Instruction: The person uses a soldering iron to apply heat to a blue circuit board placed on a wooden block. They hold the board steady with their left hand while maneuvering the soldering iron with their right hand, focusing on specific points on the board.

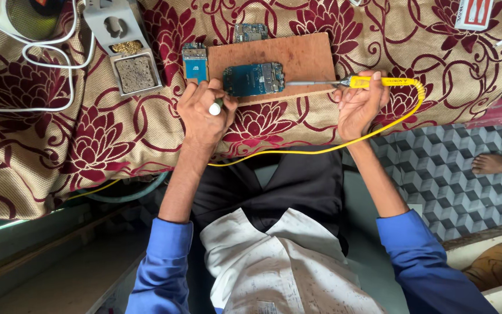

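One red-white packet [475, 13], top right

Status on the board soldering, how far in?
Set up: blue circuit board lies on the wooden block. In hand: right hand holds the yellow soldering iron, tip pointing at the board's edge; left hand steadies the board. Left: two more boards wait beside the block. Joints too small to judge.

white-capped tool [215, 107] mostly hidden in left hand [204, 113]; bare foot [493, 164] cut off at right edge
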